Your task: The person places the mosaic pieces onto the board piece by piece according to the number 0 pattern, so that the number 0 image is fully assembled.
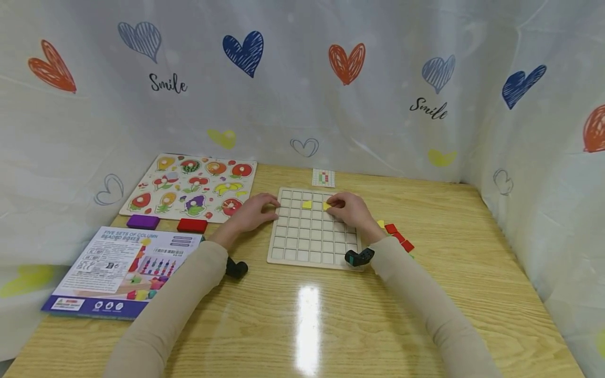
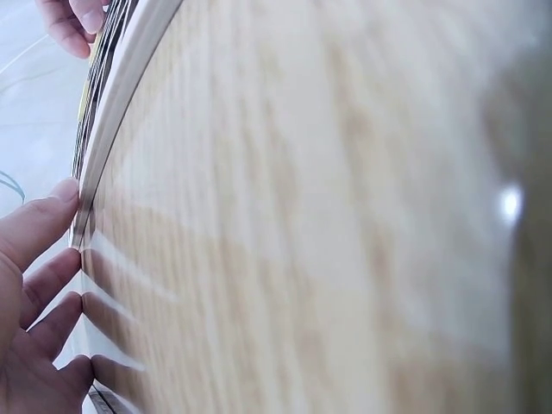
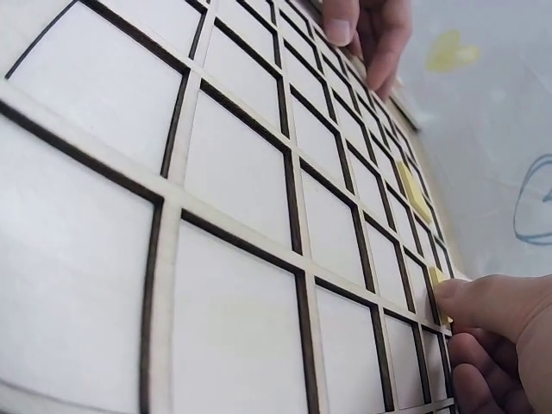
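A pale wooden grid board (image 1: 302, 244) lies on the table between both hands. Thumb and index finger of my right hand (image 1: 352, 210) pinch a yellow tile (image 3: 436, 280) at a square near the board's far side. Whether that tile is fully down in its square, I cannot tell. Another yellow tile (image 1: 306, 205) sits in a square to its left. My left hand (image 1: 252, 212) touches the board's left edge with its thumb, while its other fingertips (image 2: 65, 263) rest at the edge and table beside it.
Behind the board lies a small pattern card (image 1: 323, 178). Red tiles (image 1: 402, 240) and a bit of yellow lie right of it, partly behind the right forearm. Leftward are a fruit peg puzzle (image 1: 181, 197), a purple block (image 1: 143, 222), a red block (image 1: 192, 226) and a printed box (image 1: 108, 262).
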{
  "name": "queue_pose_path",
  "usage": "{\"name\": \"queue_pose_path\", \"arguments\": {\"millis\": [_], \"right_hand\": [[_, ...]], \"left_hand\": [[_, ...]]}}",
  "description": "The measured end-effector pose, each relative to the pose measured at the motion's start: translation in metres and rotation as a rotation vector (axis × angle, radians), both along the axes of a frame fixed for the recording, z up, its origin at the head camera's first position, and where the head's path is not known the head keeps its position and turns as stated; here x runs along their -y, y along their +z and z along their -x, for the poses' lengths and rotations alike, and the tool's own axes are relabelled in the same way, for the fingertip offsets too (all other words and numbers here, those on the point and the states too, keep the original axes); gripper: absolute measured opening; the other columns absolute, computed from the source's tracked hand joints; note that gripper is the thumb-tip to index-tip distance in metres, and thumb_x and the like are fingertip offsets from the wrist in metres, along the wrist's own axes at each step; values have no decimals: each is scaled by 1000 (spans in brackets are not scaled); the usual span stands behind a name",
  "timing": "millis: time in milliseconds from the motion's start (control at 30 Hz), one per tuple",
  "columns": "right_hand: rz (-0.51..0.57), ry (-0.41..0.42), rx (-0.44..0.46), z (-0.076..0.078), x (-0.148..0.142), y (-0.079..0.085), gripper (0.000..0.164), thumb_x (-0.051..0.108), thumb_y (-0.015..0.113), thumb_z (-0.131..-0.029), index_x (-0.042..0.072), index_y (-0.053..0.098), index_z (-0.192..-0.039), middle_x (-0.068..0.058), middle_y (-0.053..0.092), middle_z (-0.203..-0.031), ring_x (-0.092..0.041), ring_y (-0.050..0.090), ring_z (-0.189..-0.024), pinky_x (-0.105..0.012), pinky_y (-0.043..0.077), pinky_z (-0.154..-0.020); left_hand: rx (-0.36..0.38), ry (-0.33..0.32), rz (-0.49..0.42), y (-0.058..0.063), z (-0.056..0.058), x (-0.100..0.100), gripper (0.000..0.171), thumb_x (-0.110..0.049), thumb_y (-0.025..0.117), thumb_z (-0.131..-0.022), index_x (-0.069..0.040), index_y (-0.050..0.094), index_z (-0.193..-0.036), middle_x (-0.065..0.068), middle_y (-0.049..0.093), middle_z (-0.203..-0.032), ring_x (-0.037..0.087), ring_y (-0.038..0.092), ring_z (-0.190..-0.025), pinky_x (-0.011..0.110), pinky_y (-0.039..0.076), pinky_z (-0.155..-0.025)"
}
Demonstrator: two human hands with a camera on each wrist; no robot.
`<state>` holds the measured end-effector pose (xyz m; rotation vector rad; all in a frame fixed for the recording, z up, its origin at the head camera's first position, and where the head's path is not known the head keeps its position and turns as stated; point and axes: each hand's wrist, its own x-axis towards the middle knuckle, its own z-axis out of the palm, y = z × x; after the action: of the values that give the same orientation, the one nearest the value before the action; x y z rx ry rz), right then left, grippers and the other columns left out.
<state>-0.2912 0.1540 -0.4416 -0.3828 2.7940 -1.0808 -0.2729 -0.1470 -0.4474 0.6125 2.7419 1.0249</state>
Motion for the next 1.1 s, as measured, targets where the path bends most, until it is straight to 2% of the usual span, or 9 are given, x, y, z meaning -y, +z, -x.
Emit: {"name": "queue_pose_path", "arguments": {"millis": [200,367,567,667,800,967,1100], "right_hand": [[55,12,16,-3,-5,-1,27,20,68,-93,7,69,-117,-8,67,-108,-22,61,-97,-37,50,-85],[172,-51,59,-19,-19,5,35,26,65,-96,11,63,-127,-6,64,-118,-23,59,-109,-40,50,-91],[256,-107,46,-55,-47,22,46,35,63,-96,10,58,-134,-7,62,-125,-24,56,-117,-41,48,-97],[306,-137,12,-76,-69,26,50,39,61,-96,9,57,-136,-10,61,-128,-21,57,-115,-33,50,-94],[346,-218,-30,-104,-99,22,51,39,59,-97,9,54,-138,-12,59,-130,-11,57,-110,-18,50,-86],[253,-315,-23,-134,-130,13,53,41,55,-99,9,52,-140,-11,58,-133,-3,54,-109,-8,46,-83],[202,-357,21,-152,-155,8,54,43,54,-99,10,51,-142,-10,56,-136,1,51,-109,-7,44,-82]], "left_hand": [[-1,-1,-3,0,-1,0,31,-19,67,-95,-6,63,-123,15,50,-141,34,37,-137,48,26,-116],[-2,-3,-5,-1,-1,0,31,-19,67,-94,-5,63,-123,16,49,-142,34,36,-138,49,25,-116],[-9,-6,-4,1,-2,0,31,-19,66,-95,-5,63,-123,17,49,-142,35,36,-138,49,25,-116],[-3,3,0,2,-2,0,31,-19,65,-95,-5,63,-123,16,49,-142,34,35,-138,49,25,-116],[16,22,2,2,-3,1,31,-21,65,-95,-7,63,-123,15,48,-143,33,34,-140,49,24,-117],[24,24,2,1,-2,1,32,-21,65,-96,-7,63,-124,15,48,-144,34,33,-140,49,23,-117],[30,16,-2,0,0,-1,32,-21,65,-95,-7,63,-124,15,48,-144,33,34,-139,49,24,-116]]}}
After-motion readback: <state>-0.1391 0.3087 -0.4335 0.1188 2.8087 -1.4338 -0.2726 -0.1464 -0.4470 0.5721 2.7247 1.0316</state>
